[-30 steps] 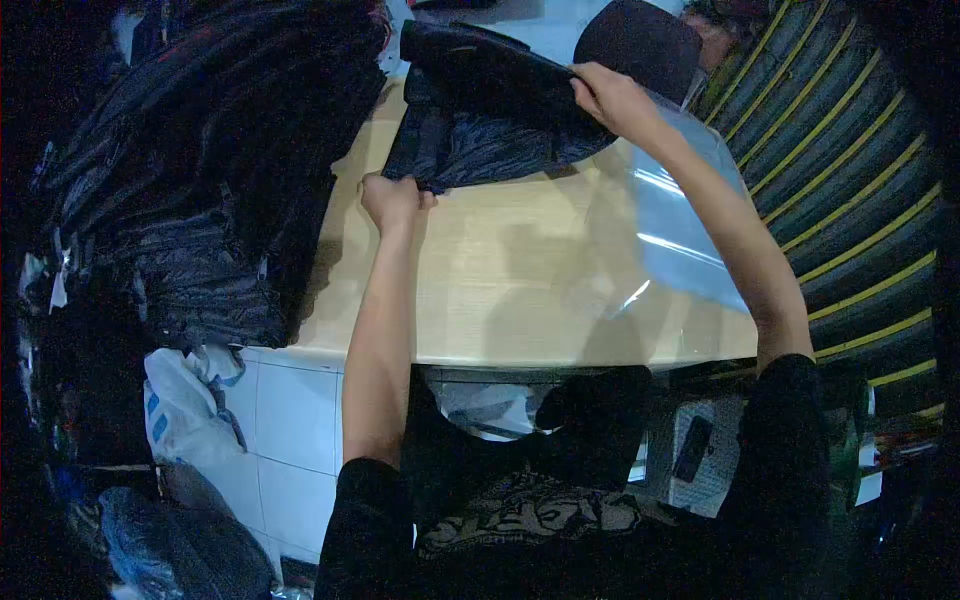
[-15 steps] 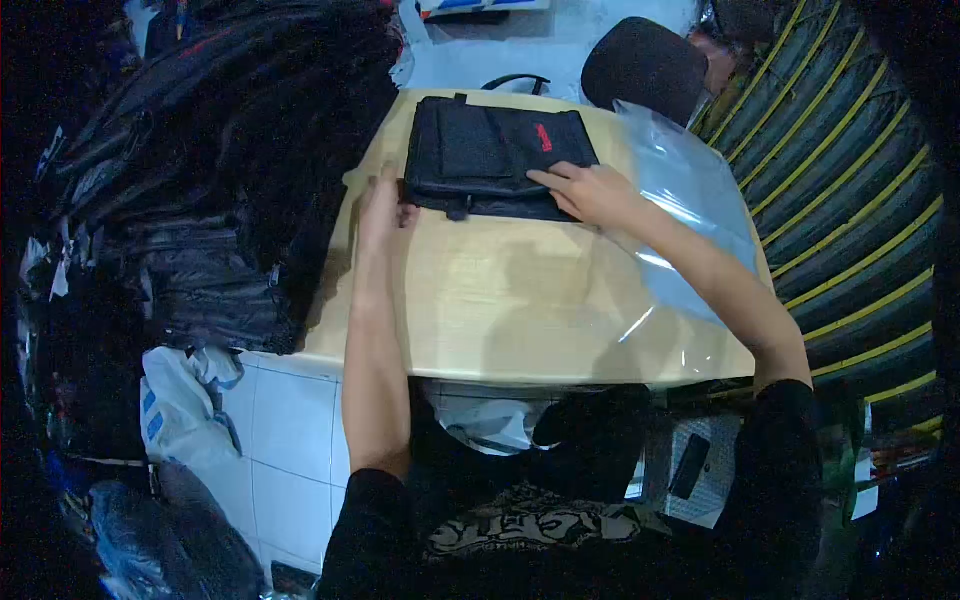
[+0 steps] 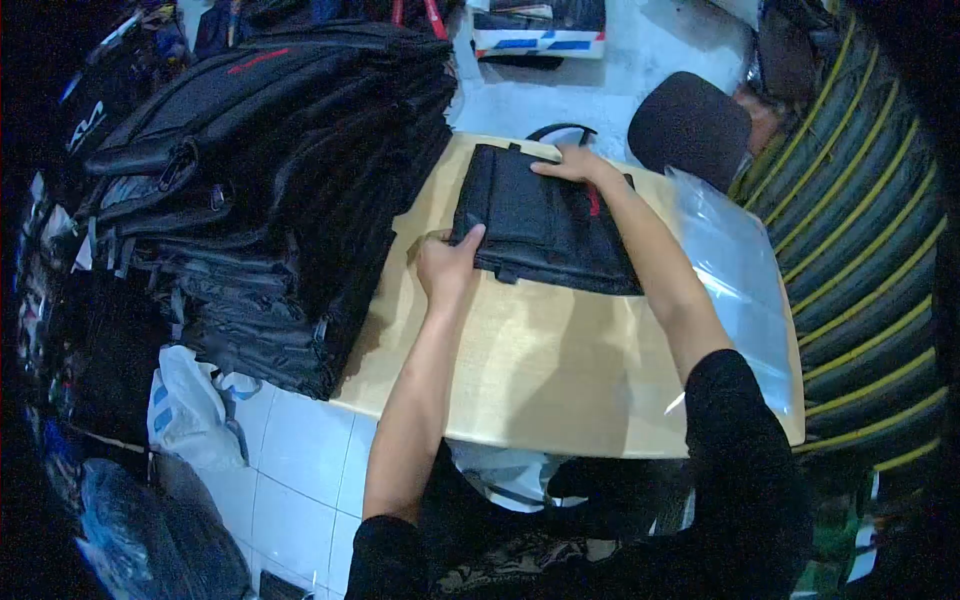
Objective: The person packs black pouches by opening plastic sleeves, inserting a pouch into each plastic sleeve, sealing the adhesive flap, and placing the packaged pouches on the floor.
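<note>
The black bag (image 3: 540,218), raised at first, now lies flat near the tabletop's (image 3: 500,375) far edge, the right hand (image 3: 578,166) having moved to its far side and the left hand (image 3: 450,262) onto its near-left corner.

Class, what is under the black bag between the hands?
The black bag lies on the pale tabletop; the part directly beneath is covered, so nothing there can be seen.

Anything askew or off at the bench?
Mostly the stack of black bags: edges don't line up, and it looks bulky and slumped beside the table. The black bag between the hands lies flat but slightly skewed. No spill or damage visible, though dark fabric hides detail.
</note>
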`<move>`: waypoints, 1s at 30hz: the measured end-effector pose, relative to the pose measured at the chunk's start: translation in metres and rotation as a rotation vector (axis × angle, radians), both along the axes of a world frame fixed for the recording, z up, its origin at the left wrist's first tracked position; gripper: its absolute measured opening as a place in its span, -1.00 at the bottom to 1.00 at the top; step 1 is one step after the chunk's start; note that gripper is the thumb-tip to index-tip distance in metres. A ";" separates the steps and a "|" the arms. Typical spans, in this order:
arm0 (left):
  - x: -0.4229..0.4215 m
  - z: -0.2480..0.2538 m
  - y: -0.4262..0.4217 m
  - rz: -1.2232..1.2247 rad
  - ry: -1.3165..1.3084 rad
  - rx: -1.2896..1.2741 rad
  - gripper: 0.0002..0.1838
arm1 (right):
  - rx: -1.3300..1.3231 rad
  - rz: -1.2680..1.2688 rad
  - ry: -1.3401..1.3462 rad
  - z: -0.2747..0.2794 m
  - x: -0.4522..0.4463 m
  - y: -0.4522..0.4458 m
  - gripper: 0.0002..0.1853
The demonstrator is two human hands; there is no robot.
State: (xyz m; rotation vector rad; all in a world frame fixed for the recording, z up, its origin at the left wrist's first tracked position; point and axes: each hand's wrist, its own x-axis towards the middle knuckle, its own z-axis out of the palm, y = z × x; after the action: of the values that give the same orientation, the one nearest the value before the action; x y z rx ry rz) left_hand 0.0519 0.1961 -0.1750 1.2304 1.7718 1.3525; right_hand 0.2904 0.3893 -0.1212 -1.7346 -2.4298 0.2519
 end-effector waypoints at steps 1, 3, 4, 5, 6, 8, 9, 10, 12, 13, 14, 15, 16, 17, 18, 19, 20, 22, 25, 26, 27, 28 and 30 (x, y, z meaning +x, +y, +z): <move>0.001 -0.004 0.006 0.037 -0.023 -0.006 -0.49 | -0.091 0.057 0.078 0.007 -0.003 -0.008 0.21; 0.002 -0.013 0.014 0.099 -0.086 0.049 -0.45 | -0.223 -0.006 -0.075 0.006 -0.003 0.019 0.24; 0.003 -0.014 0.014 0.123 -0.125 0.111 -0.42 | -0.298 -0.043 -0.155 0.007 -0.006 0.018 0.26; 0.004 -0.016 0.015 0.133 -0.177 0.240 -0.39 | -0.365 -0.087 -0.215 0.012 -0.007 0.013 0.26; 0.006 -0.015 0.017 0.143 -0.227 0.377 -0.35 | -0.374 -0.059 -0.197 0.012 -0.007 0.012 0.27; 0.008 -0.004 0.013 0.064 -0.742 0.279 -0.28 | -0.385 -0.005 -0.157 0.006 0.004 0.022 0.28; 0.008 0.002 0.009 -0.018 -0.950 0.325 -0.29 | -0.327 -0.082 -0.079 -0.003 0.007 0.026 0.14; 0.009 0.007 0.006 -0.102 -1.160 0.372 -0.30 | -0.393 -0.107 0.080 0.000 0.008 0.018 0.09; 0.012 0.012 0.002 -0.132 -1.093 0.311 -0.32 | -0.517 -0.155 0.405 0.011 0.009 -0.006 0.00; 0.014 0.009 0.004 -0.166 -1.057 0.348 -0.29 | -0.462 -0.208 0.406 0.004 0.014 0.012 -0.12; 0.017 0.010 0.004 -0.200 -1.022 0.383 -0.25 | -0.455 -0.206 0.459 0.022 0.011 -0.010 -0.14; 0.017 0.012 0.003 -0.232 -1.039 0.403 -0.23 | -0.449 -0.203 0.510 0.043 0.009 -0.031 -0.16; 0.014 0.023 0.001 -0.264 -1.058 0.424 -0.21 | -0.441 -0.199 0.558 0.062 0.006 -0.050 -0.17; 0.009 0.029 -0.002 -0.293 -1.076 0.443 -0.19 | -0.564 -0.146 0.655 0.069 0.015 -0.052 -0.21; 0.001 0.029 0.001 -0.340 -1.075 0.445 -0.19 | -0.611 -0.098 0.673 0.075 0.026 -0.053 -0.22; -0.001 0.039 -0.002 -0.385 -1.069 0.463 -0.20 | -0.615 -0.053 0.762 0.085 0.037 -0.066 -0.26; -0.001 0.049 -0.009 -0.425 -1.066 0.479 -0.21 | -0.622 -0.009 0.847 0.095 0.045 -0.085 -0.30; -0.003 0.065 -0.008 -0.468 -0.993 0.482 -0.24 | -0.532 0.009 1.044 0.116 0.054 -0.119 -0.35; 0.008 0.108 -0.026 -0.487 -0.876 0.609 -0.30 | -0.375 0.101 1.211 0.144 0.070 -0.165 -0.42; 0.009 0.119 -0.029 -0.467 -0.826 0.663 -0.30 | -0.319 0.150 1.247 0.154 0.070 -0.182 -0.44; 0.007 0.131 -0.033 -0.483 -0.758 0.712 -0.29 | -0.186 0.145 1.311 0.161 0.067 -0.200 -0.49; 0.012 0.147 -0.043 -0.438 -0.792 0.799 -0.30 | -0.077 0.149 1.307 0.173 0.063 -0.215 -0.50; 0.022 0.161 -0.046 -0.391 -0.851 0.949 -0.31 | 0.122 0.126 1.294 0.190 0.061 -0.249 -0.54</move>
State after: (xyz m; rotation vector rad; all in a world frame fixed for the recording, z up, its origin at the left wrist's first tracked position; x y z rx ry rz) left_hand 0.0738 0.1504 -0.0140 1.0517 0.2549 2.0947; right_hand 0.3511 0.1406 0.0688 -0.8361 -1.4947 0.8734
